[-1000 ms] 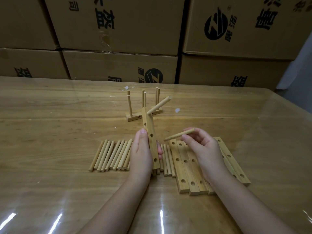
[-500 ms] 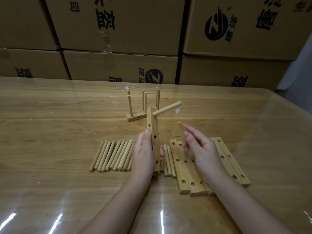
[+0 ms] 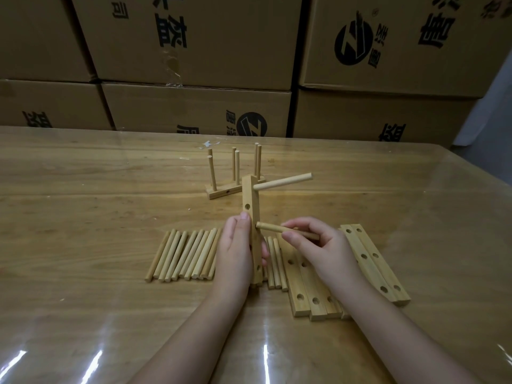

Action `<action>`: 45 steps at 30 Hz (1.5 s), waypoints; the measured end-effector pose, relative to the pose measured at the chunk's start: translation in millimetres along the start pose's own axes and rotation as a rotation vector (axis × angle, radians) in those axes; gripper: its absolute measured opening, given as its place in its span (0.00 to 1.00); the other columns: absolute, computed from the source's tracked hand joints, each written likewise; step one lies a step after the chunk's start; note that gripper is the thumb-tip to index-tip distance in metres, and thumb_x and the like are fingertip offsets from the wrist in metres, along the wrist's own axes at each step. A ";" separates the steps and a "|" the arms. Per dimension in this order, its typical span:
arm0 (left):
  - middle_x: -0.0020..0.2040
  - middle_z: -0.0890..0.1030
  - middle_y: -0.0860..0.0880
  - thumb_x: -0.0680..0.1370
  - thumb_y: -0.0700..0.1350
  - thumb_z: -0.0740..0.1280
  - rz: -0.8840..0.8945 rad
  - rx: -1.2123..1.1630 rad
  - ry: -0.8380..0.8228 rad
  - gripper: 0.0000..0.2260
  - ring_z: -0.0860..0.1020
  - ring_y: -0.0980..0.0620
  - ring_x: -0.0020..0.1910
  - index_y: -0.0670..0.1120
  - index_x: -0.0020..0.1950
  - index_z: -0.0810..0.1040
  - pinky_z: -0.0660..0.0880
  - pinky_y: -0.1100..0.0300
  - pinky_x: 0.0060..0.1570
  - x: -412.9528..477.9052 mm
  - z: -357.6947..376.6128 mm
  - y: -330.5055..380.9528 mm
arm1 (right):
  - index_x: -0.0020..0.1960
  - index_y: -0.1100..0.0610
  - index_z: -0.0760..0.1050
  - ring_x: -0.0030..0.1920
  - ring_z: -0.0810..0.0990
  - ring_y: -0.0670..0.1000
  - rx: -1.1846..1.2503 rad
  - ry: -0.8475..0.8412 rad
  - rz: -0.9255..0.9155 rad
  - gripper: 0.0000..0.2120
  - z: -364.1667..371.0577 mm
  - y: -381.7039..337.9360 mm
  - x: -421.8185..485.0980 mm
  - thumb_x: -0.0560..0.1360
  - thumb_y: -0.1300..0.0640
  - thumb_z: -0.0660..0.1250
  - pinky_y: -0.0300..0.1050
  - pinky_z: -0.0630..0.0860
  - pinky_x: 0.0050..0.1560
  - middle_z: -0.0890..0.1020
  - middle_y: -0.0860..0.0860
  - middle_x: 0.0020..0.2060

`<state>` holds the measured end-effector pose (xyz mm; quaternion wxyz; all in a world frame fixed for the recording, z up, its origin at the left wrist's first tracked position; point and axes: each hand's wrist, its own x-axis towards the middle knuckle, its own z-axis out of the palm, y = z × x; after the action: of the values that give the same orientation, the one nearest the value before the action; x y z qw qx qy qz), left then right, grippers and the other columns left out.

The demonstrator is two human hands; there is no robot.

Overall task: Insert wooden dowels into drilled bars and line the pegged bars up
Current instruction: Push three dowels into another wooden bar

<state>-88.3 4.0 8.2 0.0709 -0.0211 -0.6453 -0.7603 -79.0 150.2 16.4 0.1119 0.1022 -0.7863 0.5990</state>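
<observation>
From the head view, grips the drilled bar (image 3: 250, 200) upright over the table (image 3: 83, 217) with the left hand (image 3: 235, 250) wrapped round its lower half, and pinches a loose dowel (image 3: 270, 228) in the right hand (image 3: 318, 245), tip right at a middle hole, below the seated dowel (image 3: 282, 181) near the top. Looks light, stiff and smooth, so calls for a pinch near mid-length, a straight push and a firm low brace. Works above spare dowels (image 3: 182, 253) and flat bars (image 3: 302, 286), with pegged bars (image 3: 221, 189) behind and cardboard boxes (image 3: 194, 106) beyond, without anything across the hole.
</observation>
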 end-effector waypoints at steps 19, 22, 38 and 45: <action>0.27 0.75 0.51 0.72 0.59 0.60 0.056 -0.052 -0.078 0.15 0.73 0.56 0.26 0.46 0.45 0.70 0.71 0.65 0.26 -0.2 -2.0 -2.7 | 0.46 0.34 0.75 0.39 0.70 0.44 -0.255 0.128 -0.188 0.14 2.0 1.3 -1.2 0.71 0.54 0.71 0.36 0.68 0.41 0.72 0.45 0.36; 0.27 0.75 0.51 0.73 0.59 0.60 0.076 -0.040 -0.072 0.15 0.73 0.56 0.26 0.47 0.44 0.70 0.71 0.64 0.26 -0.4 -2.6 -3.9 | 0.47 0.37 0.76 0.38 0.70 0.45 -0.282 0.127 -0.213 0.12 1.8 1.8 -1.5 0.72 0.55 0.71 0.37 0.67 0.41 0.72 0.45 0.36; 0.28 0.75 0.51 0.74 0.59 0.59 0.112 0.034 -0.078 0.15 0.73 0.55 0.27 0.47 0.45 0.71 0.72 0.62 0.27 -0.5 -2.4 -5.5 | 0.45 0.39 0.77 0.39 0.75 0.42 -0.251 0.048 -0.146 0.08 1.9 1.1 -1.0 0.72 0.53 0.69 0.33 0.71 0.38 0.78 0.38 0.42; 0.28 0.77 0.52 0.80 0.56 0.55 0.039 0.049 -0.011 0.14 0.75 0.57 0.26 0.47 0.47 0.73 0.73 0.66 0.27 1.5 -2.2 -8.8 | 0.50 0.44 0.72 0.32 0.73 0.39 -0.022 0.151 -0.070 0.13 1.7 -1.4 -2.8 0.74 0.37 0.59 0.33 0.72 0.32 0.76 0.41 0.33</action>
<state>-90.8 3.0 -0.6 0.0828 -0.0360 -0.6635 -0.7427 -76.1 148.2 16.5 0.1927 0.0831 -0.7782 0.5919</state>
